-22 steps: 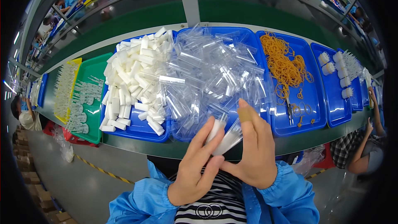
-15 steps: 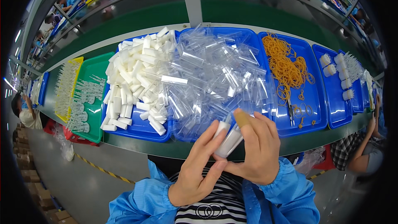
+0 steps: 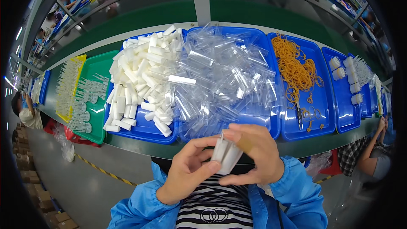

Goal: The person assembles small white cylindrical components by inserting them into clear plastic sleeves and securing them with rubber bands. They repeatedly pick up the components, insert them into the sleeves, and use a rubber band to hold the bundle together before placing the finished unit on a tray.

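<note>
Both hands meet close to my chest over a small white stick in a clear plastic sleeve point(image 3: 225, 156). My left hand point(image 3: 186, 171) pinches its lower end with thumb and fingers. My right hand point(image 3: 254, 154) curls over its top and right side. Beyond them a blue tray point(image 3: 146, 129) holds a heap of white sticks point(image 3: 142, 76), and a pile of clear plastic sleeves point(image 3: 220, 78) fills the middle blue tray.
A blue tray with orange rubber bands point(image 3: 296, 70) lies to the right, then blue trays with bundled white pieces point(image 3: 352, 80). Green point(image 3: 95, 97) and yellow trays point(image 3: 68, 87) of small clear parts sit left. Other people work at both sides. Cardboard boxes stand on the floor lower left.
Both hands have pulled the sleeved stick down toward my chest, away from the pile, and my right hand has closed further over it.
</note>
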Demonstrator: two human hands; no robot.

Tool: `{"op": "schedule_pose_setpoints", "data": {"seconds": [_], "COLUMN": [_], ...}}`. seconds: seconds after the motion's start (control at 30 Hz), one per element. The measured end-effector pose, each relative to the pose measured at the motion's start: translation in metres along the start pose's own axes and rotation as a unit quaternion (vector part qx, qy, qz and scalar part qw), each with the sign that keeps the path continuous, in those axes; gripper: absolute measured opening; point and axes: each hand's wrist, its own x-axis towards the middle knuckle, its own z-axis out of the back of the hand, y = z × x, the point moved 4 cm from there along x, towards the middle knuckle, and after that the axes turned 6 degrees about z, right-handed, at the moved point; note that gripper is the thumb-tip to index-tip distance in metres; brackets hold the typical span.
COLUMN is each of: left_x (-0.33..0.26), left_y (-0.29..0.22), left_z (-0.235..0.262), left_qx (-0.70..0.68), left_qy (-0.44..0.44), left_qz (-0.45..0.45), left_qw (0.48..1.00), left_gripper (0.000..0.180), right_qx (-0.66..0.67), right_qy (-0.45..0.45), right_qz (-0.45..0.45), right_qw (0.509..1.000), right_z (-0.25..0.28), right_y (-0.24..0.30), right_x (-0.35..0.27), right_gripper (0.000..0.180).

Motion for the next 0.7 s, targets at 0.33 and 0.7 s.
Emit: {"op": "schedule_pose_setpoints", "data": {"seconds": [0.33,0.7], "left_x": [-0.018,-0.008], "left_y": [-0.004,0.005], "left_z": [0.037,0.025], "left_qx": [0.052,0.106], "left_qy": [-0.079,0.011], "left_qz": [-0.076,-0.073], "left_qw": [0.993,0.992], "left_gripper": [0.041,0.039], "right_qx": [-0.244,-0.328], "right_qy": [0.047,0.125], "right_qz": [-0.036,-0.055], "right_qw": [0.968,0.935], "right_z": [-0.018,-0.01], "right_y": [-0.038,-0.038], "right_x": [0.013,0.005], "right_gripper": [0.032,0.028]}}
